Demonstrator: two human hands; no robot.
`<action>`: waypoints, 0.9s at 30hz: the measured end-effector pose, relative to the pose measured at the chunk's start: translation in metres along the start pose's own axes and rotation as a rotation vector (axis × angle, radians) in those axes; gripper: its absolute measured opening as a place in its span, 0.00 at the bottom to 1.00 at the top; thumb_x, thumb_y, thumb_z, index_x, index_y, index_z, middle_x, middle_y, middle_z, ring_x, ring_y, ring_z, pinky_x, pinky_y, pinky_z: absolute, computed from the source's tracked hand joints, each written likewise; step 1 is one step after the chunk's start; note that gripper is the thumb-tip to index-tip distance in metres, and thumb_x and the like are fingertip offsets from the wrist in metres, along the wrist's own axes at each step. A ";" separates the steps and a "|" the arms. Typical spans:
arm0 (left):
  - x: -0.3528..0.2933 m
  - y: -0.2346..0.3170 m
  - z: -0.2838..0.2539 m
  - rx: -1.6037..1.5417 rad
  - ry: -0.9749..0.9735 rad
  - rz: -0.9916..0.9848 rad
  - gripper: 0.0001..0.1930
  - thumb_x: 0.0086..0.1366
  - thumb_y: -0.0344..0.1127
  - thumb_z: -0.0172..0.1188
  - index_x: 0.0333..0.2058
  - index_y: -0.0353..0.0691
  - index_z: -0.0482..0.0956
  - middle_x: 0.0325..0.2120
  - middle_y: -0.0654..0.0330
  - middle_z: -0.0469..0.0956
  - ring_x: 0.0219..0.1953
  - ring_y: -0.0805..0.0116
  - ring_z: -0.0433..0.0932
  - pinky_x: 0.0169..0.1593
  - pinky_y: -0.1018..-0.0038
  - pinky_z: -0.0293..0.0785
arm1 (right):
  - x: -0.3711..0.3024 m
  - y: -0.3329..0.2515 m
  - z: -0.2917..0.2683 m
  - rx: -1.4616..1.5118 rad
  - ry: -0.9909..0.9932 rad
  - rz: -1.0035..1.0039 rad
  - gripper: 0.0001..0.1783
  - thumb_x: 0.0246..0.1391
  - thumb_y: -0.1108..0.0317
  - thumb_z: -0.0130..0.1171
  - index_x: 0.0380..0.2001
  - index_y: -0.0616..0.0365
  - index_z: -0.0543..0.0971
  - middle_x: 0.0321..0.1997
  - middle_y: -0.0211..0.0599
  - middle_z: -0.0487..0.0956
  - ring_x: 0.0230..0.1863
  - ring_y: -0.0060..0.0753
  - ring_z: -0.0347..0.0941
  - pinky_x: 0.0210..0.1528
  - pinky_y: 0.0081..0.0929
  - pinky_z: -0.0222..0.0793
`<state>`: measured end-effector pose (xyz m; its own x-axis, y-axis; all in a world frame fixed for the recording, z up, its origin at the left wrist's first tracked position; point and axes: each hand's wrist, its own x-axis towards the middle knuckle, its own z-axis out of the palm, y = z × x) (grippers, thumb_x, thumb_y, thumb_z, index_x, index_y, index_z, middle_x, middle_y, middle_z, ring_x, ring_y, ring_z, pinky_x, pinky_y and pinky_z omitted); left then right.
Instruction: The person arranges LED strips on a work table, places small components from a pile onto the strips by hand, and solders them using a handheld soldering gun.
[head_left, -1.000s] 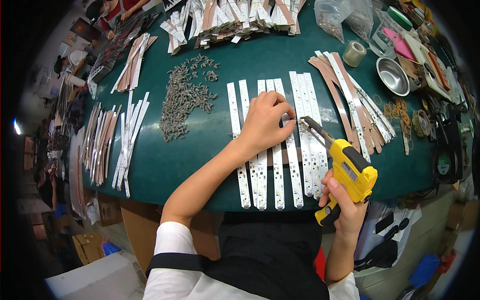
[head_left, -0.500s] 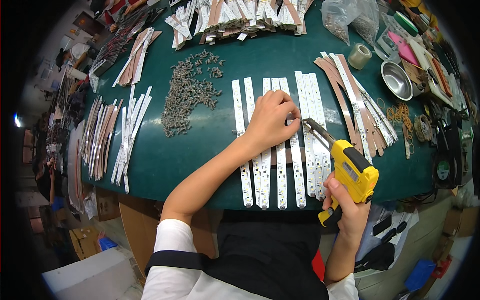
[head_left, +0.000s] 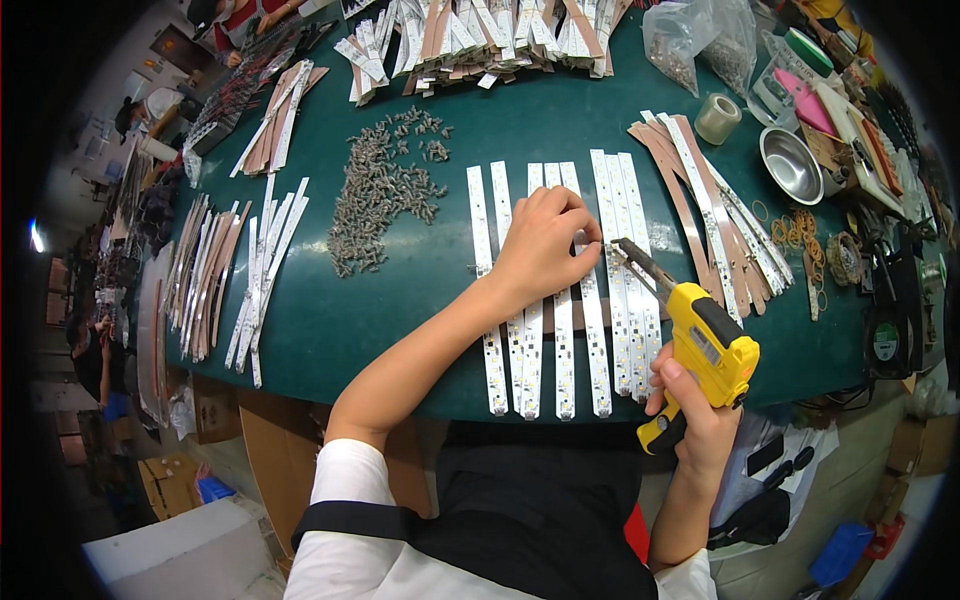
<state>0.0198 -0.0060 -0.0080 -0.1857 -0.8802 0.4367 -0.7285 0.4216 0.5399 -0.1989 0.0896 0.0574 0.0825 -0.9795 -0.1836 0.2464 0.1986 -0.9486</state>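
Note:
Narrow white LED circuit strips (head_left: 565, 365) lie side by side in front of me, pointing away from the table's near edge. My left hand (head_left: 545, 245) rests over their middle, thumb and fingertips pinched together. Whatever is between those fingertips is too small or hidden to make out. In my right hand (head_left: 702, 425) is a yellow pistol-shaped soldering gun (head_left: 712, 345), gripped by its handle. Its dark nozzle points at the right-hand strips, just right of my left fingertips. I cannot tell whether the tip touches a strip. A brown bar (head_left: 590, 313) shows beneath the strips.
Left of the strips is a heap of small grey parts (head_left: 385, 195). More strip bundles lie at left (head_left: 265, 270), right (head_left: 715, 205) and far back (head_left: 490, 45). A tape roll (head_left: 718, 118), metal bowl (head_left: 792, 165) and rubber bands (head_left: 800, 235) occupy the right side.
The whole view has shifted very slightly. My left hand stays in the same pinch, and the soldering gun's tip is a touch farther right of its fingertips.

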 end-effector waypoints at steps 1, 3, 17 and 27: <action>0.000 -0.001 0.000 -0.006 0.003 0.008 0.05 0.50 0.33 0.64 0.27 0.43 0.81 0.34 0.61 0.73 0.41 0.61 0.69 0.47 0.66 0.62 | 0.000 0.000 0.000 0.001 -0.003 -0.002 0.19 0.48 0.76 0.62 0.45 0.66 0.73 0.30 0.38 0.76 0.20 0.22 0.70 0.22 0.18 0.68; -0.002 -0.003 -0.005 0.005 0.012 0.004 0.05 0.50 0.34 0.64 0.27 0.43 0.81 0.34 0.60 0.73 0.41 0.61 0.70 0.47 0.66 0.62 | -0.003 0.002 0.001 0.031 -0.007 -0.040 0.19 0.48 0.76 0.62 0.46 0.66 0.73 0.31 0.38 0.76 0.22 0.23 0.71 0.21 0.18 0.68; -0.041 -0.055 -0.143 0.187 0.026 -0.388 0.06 0.56 0.29 0.60 0.33 0.35 0.79 0.29 0.58 0.77 0.30 0.69 0.77 0.37 0.74 0.73 | -0.017 0.000 -0.026 0.128 0.073 -0.155 0.24 0.51 0.77 0.56 0.54 0.67 0.67 0.35 0.41 0.74 0.32 0.24 0.71 0.21 0.15 0.70; -0.058 -0.066 -0.115 0.463 -0.017 -0.475 0.06 0.54 0.33 0.62 0.27 0.38 0.76 0.27 0.60 0.74 0.31 0.65 0.76 0.37 0.70 0.73 | -0.019 0.004 -0.024 0.127 0.022 -0.137 0.27 0.52 0.76 0.56 0.56 0.67 0.64 0.35 0.42 0.73 0.34 0.24 0.70 0.20 0.14 0.69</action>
<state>0.1542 0.0424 0.0142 0.2183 -0.9520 0.2144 -0.9411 -0.1473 0.3042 -0.2230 0.1079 0.0506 0.0195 -0.9979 -0.0619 0.3742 0.0647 -0.9251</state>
